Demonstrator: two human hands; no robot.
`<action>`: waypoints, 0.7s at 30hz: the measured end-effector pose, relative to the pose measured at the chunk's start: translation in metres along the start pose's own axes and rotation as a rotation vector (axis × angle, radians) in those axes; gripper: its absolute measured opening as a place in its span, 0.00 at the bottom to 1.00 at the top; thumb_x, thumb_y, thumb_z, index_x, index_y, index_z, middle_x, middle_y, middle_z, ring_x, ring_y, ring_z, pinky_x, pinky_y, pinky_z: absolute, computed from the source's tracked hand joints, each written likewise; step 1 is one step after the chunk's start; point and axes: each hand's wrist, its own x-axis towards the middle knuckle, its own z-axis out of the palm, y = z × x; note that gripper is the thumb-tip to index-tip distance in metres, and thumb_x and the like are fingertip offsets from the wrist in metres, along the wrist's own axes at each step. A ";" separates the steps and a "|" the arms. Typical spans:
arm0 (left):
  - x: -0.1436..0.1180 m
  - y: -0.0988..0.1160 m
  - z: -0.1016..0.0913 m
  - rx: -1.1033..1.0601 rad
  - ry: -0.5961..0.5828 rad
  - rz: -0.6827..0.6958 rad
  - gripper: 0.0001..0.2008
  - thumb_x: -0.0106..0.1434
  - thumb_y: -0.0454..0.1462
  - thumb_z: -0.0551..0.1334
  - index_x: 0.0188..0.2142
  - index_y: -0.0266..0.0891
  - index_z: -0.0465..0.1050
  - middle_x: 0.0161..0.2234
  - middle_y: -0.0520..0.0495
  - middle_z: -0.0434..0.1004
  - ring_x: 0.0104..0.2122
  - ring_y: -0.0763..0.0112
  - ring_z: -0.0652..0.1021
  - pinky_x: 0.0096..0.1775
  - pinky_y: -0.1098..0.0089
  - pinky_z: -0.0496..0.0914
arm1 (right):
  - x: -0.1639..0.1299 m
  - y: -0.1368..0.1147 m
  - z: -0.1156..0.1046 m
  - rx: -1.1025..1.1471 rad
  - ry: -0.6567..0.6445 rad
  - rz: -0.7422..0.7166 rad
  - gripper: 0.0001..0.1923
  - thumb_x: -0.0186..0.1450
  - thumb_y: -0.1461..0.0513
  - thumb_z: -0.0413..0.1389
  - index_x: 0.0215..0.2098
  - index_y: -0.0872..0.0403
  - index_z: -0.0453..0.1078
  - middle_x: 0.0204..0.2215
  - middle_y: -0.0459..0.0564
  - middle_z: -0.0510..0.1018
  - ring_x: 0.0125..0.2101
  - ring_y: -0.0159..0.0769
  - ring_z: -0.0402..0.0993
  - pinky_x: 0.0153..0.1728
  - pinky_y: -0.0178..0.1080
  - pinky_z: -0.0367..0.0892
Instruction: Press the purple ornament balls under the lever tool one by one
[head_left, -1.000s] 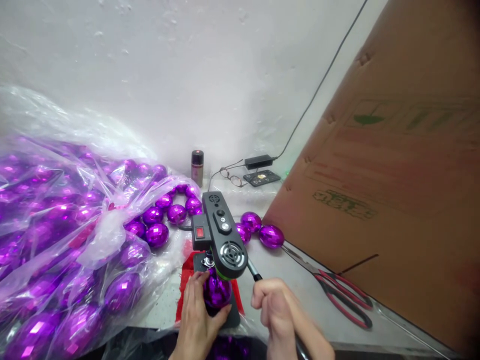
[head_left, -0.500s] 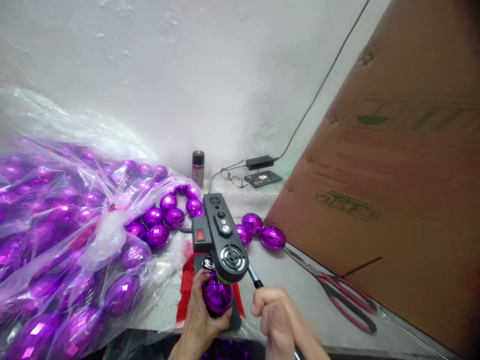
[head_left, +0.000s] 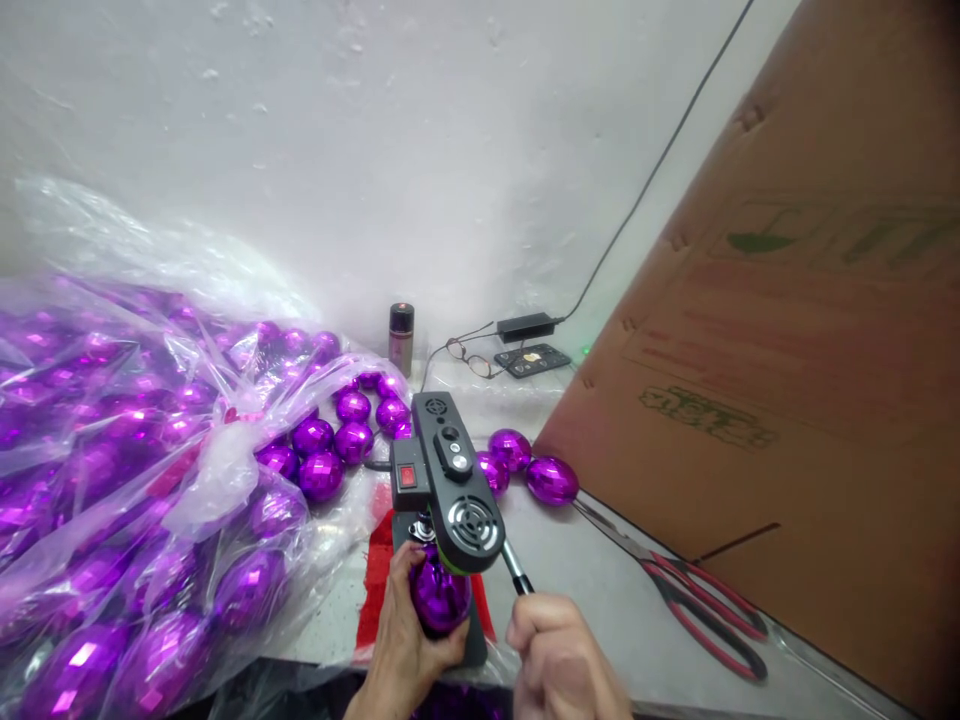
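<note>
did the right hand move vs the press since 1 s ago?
Yes. The right hand has slid lower along the lever, farther from the black press head; the gap between them is longer now.

A white plastered wall (head_left: 375, 150) with a rough, pitted surface closes the scene behind; light falls evenly across it, with a dimmer patch low near the middle. A thin black cable (head_left: 660, 170) runs slantwise down the wall to a black power adapter (head_left: 527, 326) lying on the pale grey table (head_left: 600, 590). To the right a large brown cardboard sheet (head_left: 810, 350) with faded green and red print leans over the table's far side and fills that part of the view.
</note>
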 end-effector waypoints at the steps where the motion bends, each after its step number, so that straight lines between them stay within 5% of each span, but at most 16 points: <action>1: 0.001 0.000 -0.001 0.006 -0.023 -0.003 0.38 0.59 0.44 0.78 0.66 0.40 0.70 0.64 0.28 0.82 0.62 0.36 0.86 0.61 0.38 0.83 | 0.001 0.002 0.000 0.009 -0.009 -0.032 0.27 0.83 0.65 0.50 0.24 0.51 0.59 0.21 0.41 0.68 0.19 0.27 0.65 0.22 0.34 0.56; 21: 0.002 -0.008 0.001 0.145 0.027 0.161 0.39 0.62 0.41 0.77 0.69 0.39 0.66 0.66 0.27 0.82 0.63 0.37 0.87 0.59 0.41 0.87 | -0.006 0.015 -0.002 0.074 0.024 -0.083 0.26 0.83 0.66 0.51 0.25 0.51 0.61 0.21 0.40 0.67 0.20 0.26 0.66 0.23 0.34 0.58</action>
